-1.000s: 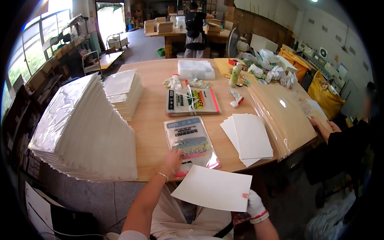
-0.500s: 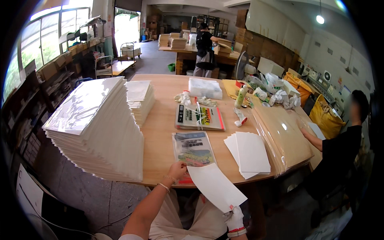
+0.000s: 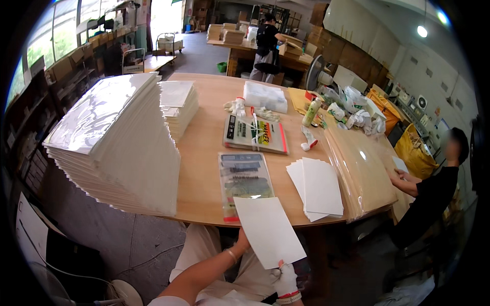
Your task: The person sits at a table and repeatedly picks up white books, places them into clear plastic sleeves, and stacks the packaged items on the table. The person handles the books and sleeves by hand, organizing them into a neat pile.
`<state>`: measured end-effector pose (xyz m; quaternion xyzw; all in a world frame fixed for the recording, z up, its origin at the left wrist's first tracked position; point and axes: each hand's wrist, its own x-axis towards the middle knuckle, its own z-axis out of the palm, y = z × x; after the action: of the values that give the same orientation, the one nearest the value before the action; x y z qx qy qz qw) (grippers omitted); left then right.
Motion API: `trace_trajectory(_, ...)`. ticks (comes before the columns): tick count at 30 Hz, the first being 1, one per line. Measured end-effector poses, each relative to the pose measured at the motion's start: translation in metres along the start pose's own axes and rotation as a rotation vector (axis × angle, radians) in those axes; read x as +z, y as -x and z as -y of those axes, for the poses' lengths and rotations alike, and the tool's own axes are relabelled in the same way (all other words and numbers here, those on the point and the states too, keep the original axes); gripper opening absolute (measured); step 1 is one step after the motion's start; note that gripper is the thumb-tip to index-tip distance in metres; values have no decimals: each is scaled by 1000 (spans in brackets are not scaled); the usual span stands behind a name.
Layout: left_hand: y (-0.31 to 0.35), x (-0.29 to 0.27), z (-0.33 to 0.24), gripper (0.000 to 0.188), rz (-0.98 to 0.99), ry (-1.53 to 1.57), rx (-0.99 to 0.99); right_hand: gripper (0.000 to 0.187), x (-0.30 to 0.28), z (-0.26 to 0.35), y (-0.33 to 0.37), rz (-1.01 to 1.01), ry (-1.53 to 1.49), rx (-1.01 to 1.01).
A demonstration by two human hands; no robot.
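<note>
In front of me, a blank white card sheet (image 3: 268,229) is tilted over the table's near edge. My right hand (image 3: 284,281), in a white glove with the thumb tip bare, pinches its lower edge. My bare left hand (image 3: 244,238) is at the card's left edge, its fingers hidden underneath. The card's top corner overlaps a clear printed plastic bag (image 3: 245,176) lying flat on the table. Right of the bag lies a small fanned stack of white cards (image 3: 320,187). Beyond it, a bundle of similar printed bags (image 3: 255,133) is tied with a white strip.
A tall pile of white packs (image 3: 127,148) fills the table's left side, with a lower pile (image 3: 178,102) behind. To the right lie brown sheets under clear plastic (image 3: 360,173), a bottle (image 3: 311,112) and crumpled bags. A co-worker (image 3: 434,188) sits at the right; another person (image 3: 266,41) stands farther back.
My left hand has moved right and down, from the bag and the card's top corner to under the card's left edge. The card has turned more upright. My right hand has shifted slightly left.
</note>
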<state>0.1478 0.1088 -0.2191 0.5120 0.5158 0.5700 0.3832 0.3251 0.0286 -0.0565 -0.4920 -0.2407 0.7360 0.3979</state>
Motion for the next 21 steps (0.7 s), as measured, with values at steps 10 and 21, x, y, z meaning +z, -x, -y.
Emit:
trace_trajectory(10, 52, 0, -14, 24, -38, 430, -548, 33, 40, -33, -134, 167, -529, 167)
trace_trajectory(21, 59, -75, -47, 36, -52, 450, -725, 10, 67, -13, -97, 355, 1120, -872)
